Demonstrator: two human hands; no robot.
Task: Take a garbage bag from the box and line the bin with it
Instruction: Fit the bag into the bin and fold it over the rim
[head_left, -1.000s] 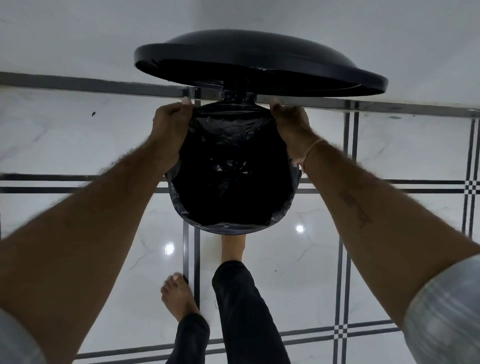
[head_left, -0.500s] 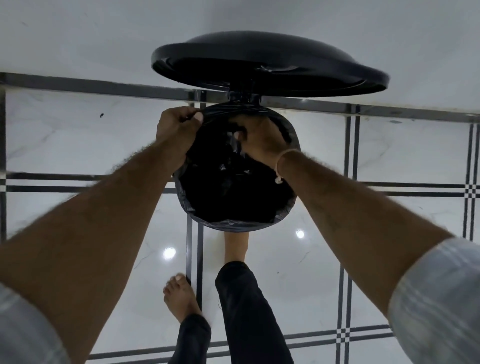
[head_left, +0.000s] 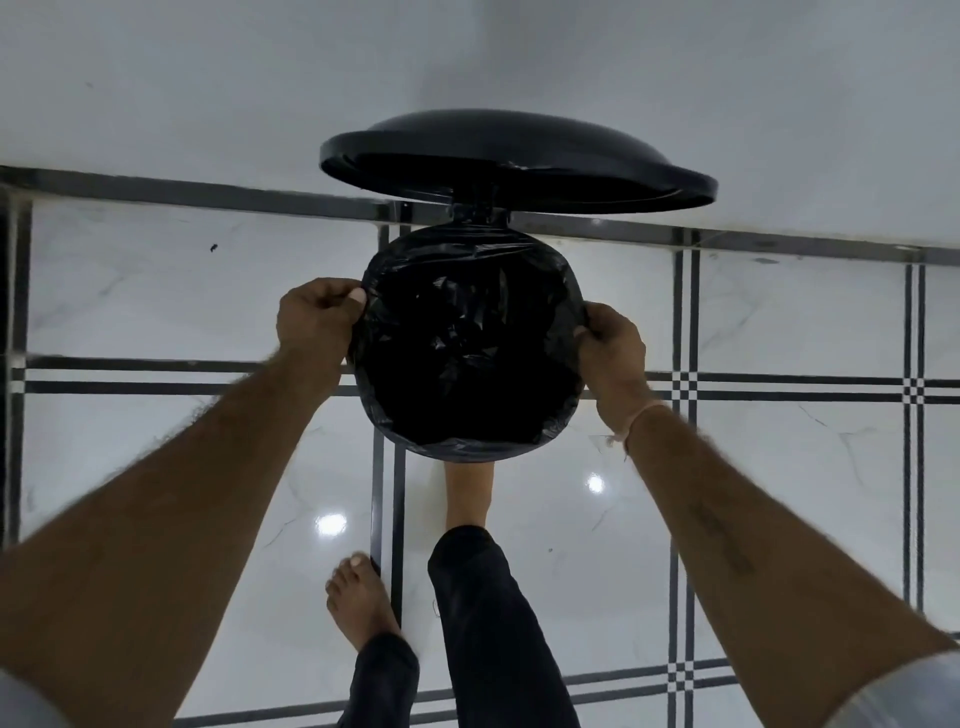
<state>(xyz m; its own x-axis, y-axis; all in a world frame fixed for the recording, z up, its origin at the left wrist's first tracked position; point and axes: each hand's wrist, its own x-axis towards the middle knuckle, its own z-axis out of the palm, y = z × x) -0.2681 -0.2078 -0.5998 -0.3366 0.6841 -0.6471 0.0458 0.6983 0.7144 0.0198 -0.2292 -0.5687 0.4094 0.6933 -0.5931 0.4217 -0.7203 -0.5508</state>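
Note:
A round black pedal bin stands on the floor below me, its lid (head_left: 519, 161) raised open at the back. A black garbage bag (head_left: 467, 343) sits inside the bin, with its edge folded over the rim (head_left: 467, 452) all round. My left hand (head_left: 317, 317) pinches the bag's edge at the left side of the rim. My right hand (head_left: 610, 343) grips the bag's edge at the right side. The bin's body is hidden under the bag. The box of bags is out of view.
My right foot (head_left: 467, 493) rests at the bin's front, apparently on its pedal, and my left foot (head_left: 361, 597) is on the glossy white tiled floor (head_left: 779, 467) with black stripe lines. A white wall (head_left: 208, 78) rises just behind the bin.
My right hand came out of the bag's inside and moved to the right rim. My left hand slid from the back left of the rim down to the left side. The bag's mouth is spread wider.

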